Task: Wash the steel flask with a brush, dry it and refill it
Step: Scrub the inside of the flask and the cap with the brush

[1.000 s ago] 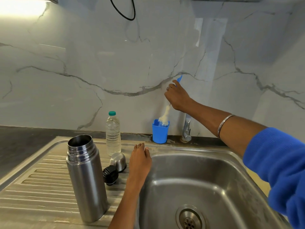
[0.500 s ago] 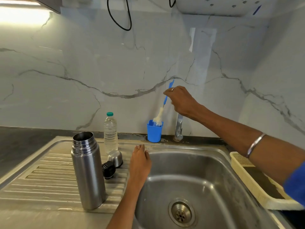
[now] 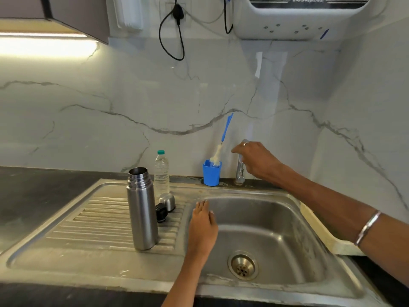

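Steel sink dry | flask uncapped — unwashed | brush in cup | right hand grasping tap | left hand flat, released

Both my forearms are bare as far as the picture's edge, with no sleeve showing on either. On my right arm I wear a thin, plain silver-coloured bangle, a smooth flat band with no stones or pattern that I can make out, sitting toward four o'clock in the picture. On one finger of my right hand there is a narrow silver-coloured ring, up near one o'clock from the middle. My left hand, close to six o'clock, shows no ring or band on the parts I can see. My nails on that hand look short and pale.
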